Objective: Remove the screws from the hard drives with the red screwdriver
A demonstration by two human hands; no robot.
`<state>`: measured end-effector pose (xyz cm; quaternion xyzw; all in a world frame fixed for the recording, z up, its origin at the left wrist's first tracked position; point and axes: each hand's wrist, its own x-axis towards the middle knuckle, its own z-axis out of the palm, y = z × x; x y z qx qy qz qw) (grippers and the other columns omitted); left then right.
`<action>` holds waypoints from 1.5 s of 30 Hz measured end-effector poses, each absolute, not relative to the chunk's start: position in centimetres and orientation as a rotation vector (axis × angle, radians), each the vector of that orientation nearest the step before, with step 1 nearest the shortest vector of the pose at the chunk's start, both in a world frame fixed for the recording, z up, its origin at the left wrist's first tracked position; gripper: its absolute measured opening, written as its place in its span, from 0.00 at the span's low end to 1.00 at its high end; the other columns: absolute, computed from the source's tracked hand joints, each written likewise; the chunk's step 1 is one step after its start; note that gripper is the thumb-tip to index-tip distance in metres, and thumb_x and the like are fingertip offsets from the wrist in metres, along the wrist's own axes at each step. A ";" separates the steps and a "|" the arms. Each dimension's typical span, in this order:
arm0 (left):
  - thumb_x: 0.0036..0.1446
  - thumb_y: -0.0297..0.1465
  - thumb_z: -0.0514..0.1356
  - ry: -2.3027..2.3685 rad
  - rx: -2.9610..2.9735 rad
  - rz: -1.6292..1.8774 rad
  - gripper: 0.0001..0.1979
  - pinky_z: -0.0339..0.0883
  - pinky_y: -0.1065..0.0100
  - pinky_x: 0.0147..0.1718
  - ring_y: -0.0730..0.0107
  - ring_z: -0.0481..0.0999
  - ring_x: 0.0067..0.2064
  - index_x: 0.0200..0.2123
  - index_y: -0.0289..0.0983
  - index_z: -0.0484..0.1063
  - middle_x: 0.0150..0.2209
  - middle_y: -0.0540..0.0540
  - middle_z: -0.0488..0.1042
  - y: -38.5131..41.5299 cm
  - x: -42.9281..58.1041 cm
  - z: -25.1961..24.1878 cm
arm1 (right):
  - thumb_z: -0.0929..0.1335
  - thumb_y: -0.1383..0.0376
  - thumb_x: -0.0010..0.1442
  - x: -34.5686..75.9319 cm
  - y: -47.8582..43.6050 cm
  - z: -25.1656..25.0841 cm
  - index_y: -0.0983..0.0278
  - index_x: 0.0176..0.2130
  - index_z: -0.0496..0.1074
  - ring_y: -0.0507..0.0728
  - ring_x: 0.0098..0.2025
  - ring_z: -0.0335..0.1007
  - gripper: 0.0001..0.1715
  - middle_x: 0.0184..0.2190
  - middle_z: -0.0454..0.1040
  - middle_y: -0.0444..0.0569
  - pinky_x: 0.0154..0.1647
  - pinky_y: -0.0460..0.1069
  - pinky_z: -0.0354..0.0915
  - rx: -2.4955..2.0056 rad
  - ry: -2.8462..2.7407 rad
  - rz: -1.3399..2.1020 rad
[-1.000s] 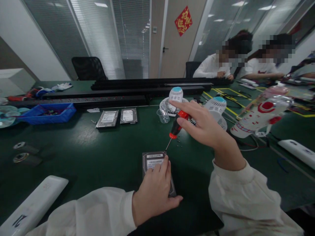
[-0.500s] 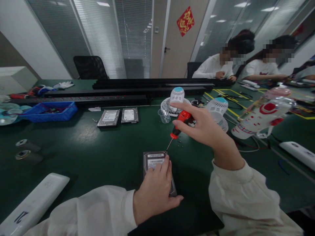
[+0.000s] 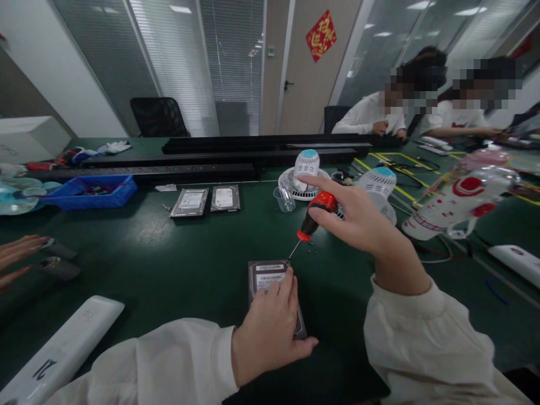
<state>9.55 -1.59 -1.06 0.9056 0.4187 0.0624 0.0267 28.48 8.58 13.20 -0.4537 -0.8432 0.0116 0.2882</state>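
Observation:
A silver-and-black hard drive (image 3: 270, 269) lies label-up on the table before me. My left hand (image 3: 272, 315) rests flat across its right part, fingers stretched over the label and thumb out past the lower right edge; it covers much of the drive. In my right hand (image 3: 352, 211) is a red-and-black screwdriver (image 3: 312, 220), tilted, with thumb and fingers around the handle. Its shaft points down to the drive's upper right corner, with the tip close to my left index finger. A few small screws (image 3: 311, 251) lie beyond that corner.
Two more hard drives (image 3: 189, 202) lie behind, right of a blue tray (image 3: 95, 194). White fans (image 3: 307, 166), a clear cup (image 3: 284, 199) and a bottle (image 3: 459, 194) stand beyond my right hand. At left, another person's hand (image 3: 19, 256) touches or nears two metal cylinders (image 3: 59, 267).
Another person's hand has come in from the left edge near the cylinders. My view has shifted slightly. The screwdriver stays at the same corner, its handle turned a little in my right hand.

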 end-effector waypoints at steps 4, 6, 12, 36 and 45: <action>0.59 0.62 0.55 1.301 2.803 0.203 0.53 0.73 0.54 0.48 0.45 0.72 0.56 0.71 0.24 0.57 0.72 0.28 0.58 -1.6 9.6 -1.0 | 0.68 0.53 0.63 28.3 8.6 13.1 0.62 0.61 0.72 0.51 0.22 0.58 0.31 0.22 0.69 0.41 0.30 0.50 0.58 -1.279 -2.189 0.041; 0.59 0.62 0.55 1.297 2.803 0.201 0.53 0.73 0.54 0.48 0.45 0.73 0.56 0.71 0.24 0.57 0.72 0.28 0.57 -1.7 9.5 -1.0 | 0.68 0.58 0.62 28.3 8.6 13.0 0.64 0.61 0.70 0.52 0.22 0.59 0.30 0.22 0.68 0.40 0.29 0.50 0.58 -1.263 -2.187 0.051; 0.59 0.62 0.55 1.299 2.789 0.194 0.53 0.74 0.54 0.47 0.45 0.73 0.55 0.71 0.24 0.57 0.72 0.29 0.57 -1.7 9.5 -1.0 | 0.67 0.63 0.58 28.2 8.7 13.1 0.63 0.40 0.71 0.53 0.29 0.66 0.09 0.32 0.75 0.48 0.31 0.50 0.61 -1.161 -2.205 0.021; 0.59 0.63 0.54 1.290 2.813 0.160 0.54 0.73 0.54 0.47 0.44 0.73 0.56 0.70 0.23 0.58 0.72 0.26 0.57 -1.5 9.5 -0.8 | 0.66 0.60 0.59 28.4 8.3 13.3 0.64 0.55 0.77 0.61 0.40 0.74 0.26 0.44 0.80 0.54 0.42 0.55 0.64 -1.193 -2.233 0.001; 0.60 0.62 0.54 1.289 2.800 0.175 0.53 0.73 0.55 0.47 0.45 0.73 0.56 0.71 0.24 0.58 0.72 0.28 0.57 -1.5 9.5 -0.8 | 0.67 0.61 0.58 28.1 8.3 13.4 0.63 0.46 0.75 0.54 0.28 0.65 0.17 0.30 0.74 0.46 0.33 0.51 0.59 -1.249 -2.198 0.075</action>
